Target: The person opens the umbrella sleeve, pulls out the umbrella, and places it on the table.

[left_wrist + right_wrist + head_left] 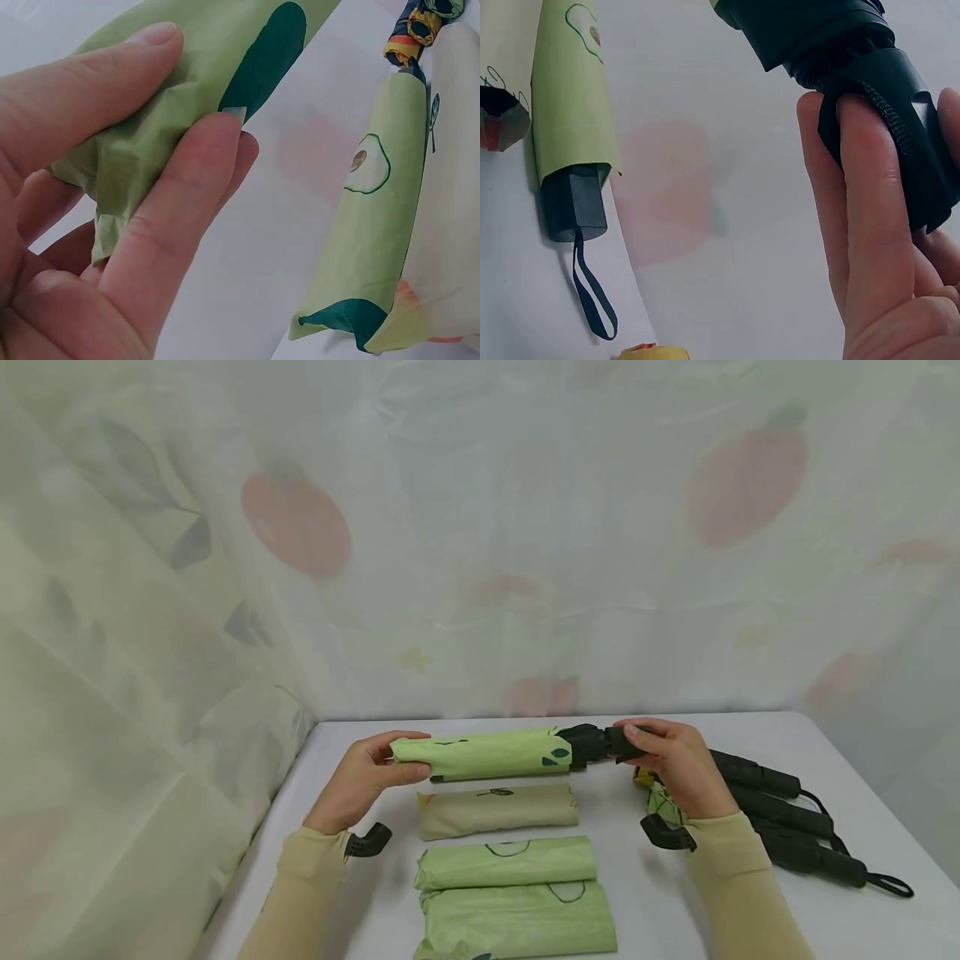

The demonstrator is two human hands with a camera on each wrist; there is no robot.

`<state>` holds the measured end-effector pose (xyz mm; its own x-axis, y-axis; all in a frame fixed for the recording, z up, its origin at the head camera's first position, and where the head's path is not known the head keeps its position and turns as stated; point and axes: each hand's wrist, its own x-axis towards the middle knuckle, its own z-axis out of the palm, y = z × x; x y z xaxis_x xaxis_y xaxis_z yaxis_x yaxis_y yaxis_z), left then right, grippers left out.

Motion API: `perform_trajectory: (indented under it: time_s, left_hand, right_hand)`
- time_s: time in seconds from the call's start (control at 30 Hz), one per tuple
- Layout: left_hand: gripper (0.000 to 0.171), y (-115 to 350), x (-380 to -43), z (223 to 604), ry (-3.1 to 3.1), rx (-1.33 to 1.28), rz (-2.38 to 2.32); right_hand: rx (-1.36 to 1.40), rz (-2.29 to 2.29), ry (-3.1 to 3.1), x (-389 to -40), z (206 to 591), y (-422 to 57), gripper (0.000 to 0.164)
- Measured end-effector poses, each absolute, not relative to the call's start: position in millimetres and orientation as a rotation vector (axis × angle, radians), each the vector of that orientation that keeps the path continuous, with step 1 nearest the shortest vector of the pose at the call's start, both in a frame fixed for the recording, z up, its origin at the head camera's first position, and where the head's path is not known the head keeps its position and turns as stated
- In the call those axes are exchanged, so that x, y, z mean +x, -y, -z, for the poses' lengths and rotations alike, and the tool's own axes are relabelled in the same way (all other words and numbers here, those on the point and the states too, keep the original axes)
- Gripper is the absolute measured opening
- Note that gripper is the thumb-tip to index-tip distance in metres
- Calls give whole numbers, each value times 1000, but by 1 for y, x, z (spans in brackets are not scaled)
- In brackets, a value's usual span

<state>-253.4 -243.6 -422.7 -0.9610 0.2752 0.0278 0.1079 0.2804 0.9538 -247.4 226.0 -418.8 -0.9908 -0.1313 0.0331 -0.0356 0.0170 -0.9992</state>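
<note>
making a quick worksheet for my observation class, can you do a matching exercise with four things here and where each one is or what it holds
Things
1. left hand
2. right hand
3. beige sleeve
4. row of black handles

Places and states
A. gripping the raised umbrella's handle
B. lying on the right side of the white table
C. pinching the end of the raised green sleeve
D. lying between the raised sleeve and two nearer green sleeves, in the head view

Pairs: 1-C, 2-A, 3-D, 4-B
</note>
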Motion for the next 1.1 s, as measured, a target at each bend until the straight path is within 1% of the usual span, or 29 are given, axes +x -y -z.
perform_trajectory:
  time_s: [0.2, 0.33, 0.43, 0.57, 0.67, 0.8, 0.97, 1.03, 1.1]
  left_hand:
    - [49, 247, -252, 425, -2404, 348, -1759]
    - [49, 249, -252, 425, -2419, 344, -1751]
    - [49, 248, -253, 424, -2419, 351, -1748]
    - [49, 246, -254, 423, -2401, 356, -1761]
    - [50, 246, -254, 423, -2386, 356, -1770]
    - [49, 247, -254, 423, -2383, 362, -1768]
    - [49, 248, -254, 423, -2403, 375, -1762]
    - [49, 248, -254, 424, -2402, 376, -1764]
    - [49, 249, -254, 424, -2403, 375, -1764]
  right_hand:
    - [-162, 2148, -2176, -247, 420, -229, 53]
    - [-162, 2149, -2181, -247, 420, -231, 53]
    - [-145, 2157, -2180, -246, 419, -234, 44]
    - [-130, 2178, -2148, -246, 419, -238, 28]
    - [-131, 2186, -2123, -247, 420, -239, 23]
    - [-135, 2181, -2127, -247, 419, -242, 26]
    - [-147, 2221, -2104, -247, 418, -244, 39]
    - [-154, 2238, -2085, -248, 418, -245, 39]
    - [-160, 2252, -2068, -248, 419, -246, 34]
